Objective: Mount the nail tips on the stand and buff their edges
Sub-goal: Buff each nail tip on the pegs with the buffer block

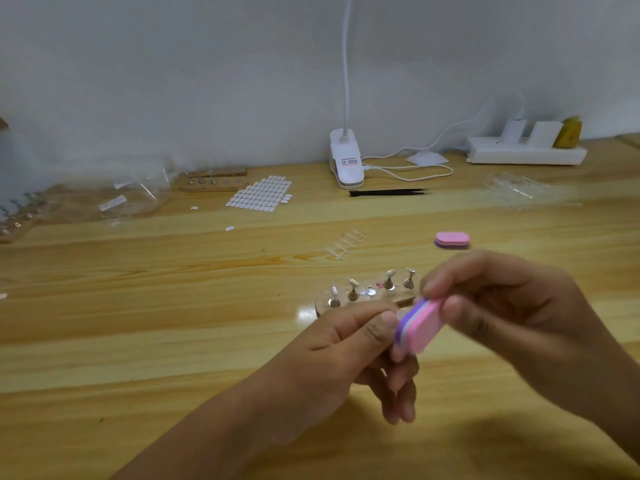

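Soft, even light. Glare spot seen mid-frame on desk (306, 313); shadow lower right. Left edge blurred, bowed.

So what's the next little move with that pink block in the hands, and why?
Probably a short stroke of the pink block, which the right hand pinches at its top end while the left hand pinches its lower end. What it rubs against is hidden, but the stand just behind has one bare spot among its pegs.

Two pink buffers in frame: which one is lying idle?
The flat buffer beyond the stand, untouched on the table. The other buffer is pinched in the right hand, raised off the table.
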{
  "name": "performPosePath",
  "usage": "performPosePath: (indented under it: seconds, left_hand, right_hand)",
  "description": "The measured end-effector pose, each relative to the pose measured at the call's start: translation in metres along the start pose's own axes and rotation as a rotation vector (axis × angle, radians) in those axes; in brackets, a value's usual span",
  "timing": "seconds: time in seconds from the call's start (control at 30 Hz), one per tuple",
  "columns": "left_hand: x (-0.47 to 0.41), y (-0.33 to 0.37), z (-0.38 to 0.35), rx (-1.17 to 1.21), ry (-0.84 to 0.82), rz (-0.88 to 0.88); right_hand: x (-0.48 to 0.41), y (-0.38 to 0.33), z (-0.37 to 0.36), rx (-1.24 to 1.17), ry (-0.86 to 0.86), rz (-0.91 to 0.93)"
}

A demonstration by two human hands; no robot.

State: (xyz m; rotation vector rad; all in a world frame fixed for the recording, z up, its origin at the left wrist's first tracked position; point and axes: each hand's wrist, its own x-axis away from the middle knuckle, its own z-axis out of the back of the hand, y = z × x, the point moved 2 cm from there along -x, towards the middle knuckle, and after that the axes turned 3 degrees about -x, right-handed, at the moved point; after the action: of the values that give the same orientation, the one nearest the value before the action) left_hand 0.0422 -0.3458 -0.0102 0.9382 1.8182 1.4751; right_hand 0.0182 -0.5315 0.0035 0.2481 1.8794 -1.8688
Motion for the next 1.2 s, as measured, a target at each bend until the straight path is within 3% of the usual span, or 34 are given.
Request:
performPosePath:
  seconds: [0.07,0.13,0.2,0.33,0.5,0.63,0.73,0.8,0.93,1.03,1.1,1.2]
  left_hand:
    - [0.0,0.0,-0.001,-0.01,0.0,-0.004]
    - [0.001,0.003,-0.001,-0.011,-0.007,-0.007]
    - [0.002,0.004,-0.001,-0.008,-0.021,-0.001]
    - [0.001,0.003,-0.004,0.005,-0.068,-0.002]
    - [0.002,0.003,-0.001,0.055,-0.059,0.025]
    - [0.001,0.003,-0.002,0.038,-0.087,0.005]
    - [0.001,0.002,-0.001,0.066,-0.069,0.016]
    - [0.0,0.002,0.0,0.083,-0.066,0.024]
    - [0.0,0.003,0.0,0.049,-0.088,0.014]
    - [0.001,0.005,0.0,0.029,-0.05,0.003]
    - [0.001,0.005,0.001,0.015,-0.016,-0.004]
    - [0.002,0.005,0.0,-0.009,-0.003,-0.013]
  right_hand:
    - [0.0,0.0,-0.002,0.082,-0.011,0.015]
    - [-0.004,0.0,0.012,0.15,0.108,-0.002]
    - [-0.006,-0.002,0.018,0.073,0.182,-0.024]
    - [0.001,0.001,-0.003,0.01,-0.01,0.031]
    - [-0.005,0.005,0.015,0.015,0.164,-0.047]
    - [0.001,0.005,-0.004,0.006,0.005,0.008]
    - [-0.003,0.005,0.007,0.124,0.113,0.0]
    - [-0.004,0.003,0.013,0.067,0.189,-0.028]
    - [0.001,0.006,-0.006,0.05,0.007,0.024]
    - [-0.004,0.006,0.008,0.149,0.11,0.008]
    - [-0.006,0.004,0.017,0.058,0.203,-0.024]
    - [-0.001,0.003,0.001,0.005,0.064,0.025]
